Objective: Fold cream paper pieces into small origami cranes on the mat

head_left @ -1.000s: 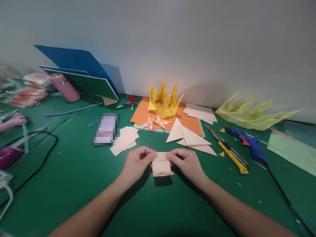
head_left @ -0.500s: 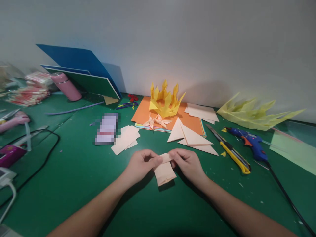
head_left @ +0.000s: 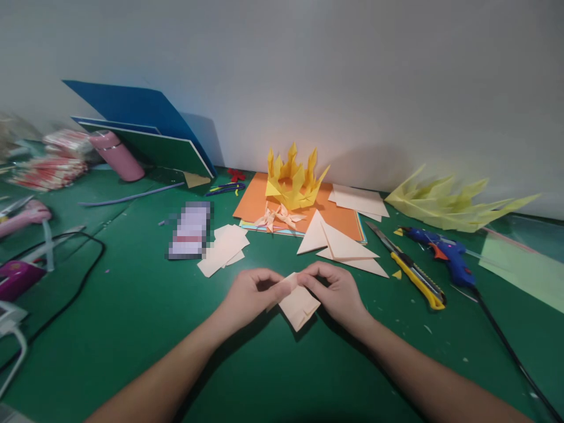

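Observation:
Between my two hands is a small piece of folded peach paper [head_left: 298, 306], its creased lower corner pointing toward me. My left hand [head_left: 253, 296] pinches its upper left edge with thumb and fingers. From the other side, my right hand [head_left: 335, 289] pinches the top edge, its thumb close to the left thumb. Just beyond the hands lie folded peach paper triangles [head_left: 337, 239] on the right and a few flat peach paper pieces [head_left: 224, 249] on the left. Parts of the fingers behind the paper are hidden.
A yellow paper crown [head_left: 294, 191] and peach paper flowers [head_left: 279, 217] rest on orange paper [head_left: 251, 200]. To the right lie a yellow utility knife [head_left: 418, 279], blade out, and a blue glue gun [head_left: 453, 258] with its cord. A blurred-out phone [head_left: 190, 230] lies left.
The folded paper has turned, so its lower edge now comes to a corner. My right thumb has moved left along the top edge, close to the left thumb.

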`<action>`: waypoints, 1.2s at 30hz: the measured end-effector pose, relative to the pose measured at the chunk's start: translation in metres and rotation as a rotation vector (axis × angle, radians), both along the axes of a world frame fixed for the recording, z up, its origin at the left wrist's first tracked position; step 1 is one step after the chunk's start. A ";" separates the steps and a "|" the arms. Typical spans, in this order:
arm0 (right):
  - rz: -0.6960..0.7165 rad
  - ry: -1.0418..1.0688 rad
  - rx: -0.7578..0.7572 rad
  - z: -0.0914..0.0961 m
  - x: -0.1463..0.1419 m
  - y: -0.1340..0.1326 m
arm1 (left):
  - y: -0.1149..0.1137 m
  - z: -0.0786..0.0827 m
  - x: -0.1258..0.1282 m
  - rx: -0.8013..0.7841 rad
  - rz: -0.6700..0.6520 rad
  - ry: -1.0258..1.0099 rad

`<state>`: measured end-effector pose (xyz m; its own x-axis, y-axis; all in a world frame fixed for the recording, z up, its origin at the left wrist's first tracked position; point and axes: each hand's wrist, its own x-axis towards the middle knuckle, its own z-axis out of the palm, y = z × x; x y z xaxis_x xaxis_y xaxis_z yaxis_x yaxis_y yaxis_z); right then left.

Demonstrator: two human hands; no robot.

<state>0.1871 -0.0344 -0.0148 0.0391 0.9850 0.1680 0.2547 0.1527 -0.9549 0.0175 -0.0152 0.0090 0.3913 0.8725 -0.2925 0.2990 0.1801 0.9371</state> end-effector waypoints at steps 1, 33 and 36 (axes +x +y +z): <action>0.002 0.011 -0.012 0.000 0.000 0.000 | 0.000 -0.001 0.000 0.004 -0.022 0.005; 0.058 0.107 -0.142 -0.003 0.001 0.001 | -0.004 -0.009 0.004 0.168 0.141 0.083; 0.048 0.103 -0.178 -0.001 0.001 0.001 | -0.004 -0.009 0.005 0.161 0.170 0.094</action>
<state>0.1877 -0.0329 -0.0159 -0.0007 0.9999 -0.0113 0.1504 -0.0111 -0.9886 0.0221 -0.0192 0.0005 0.2128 0.9617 -0.1726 0.3646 0.0857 0.9272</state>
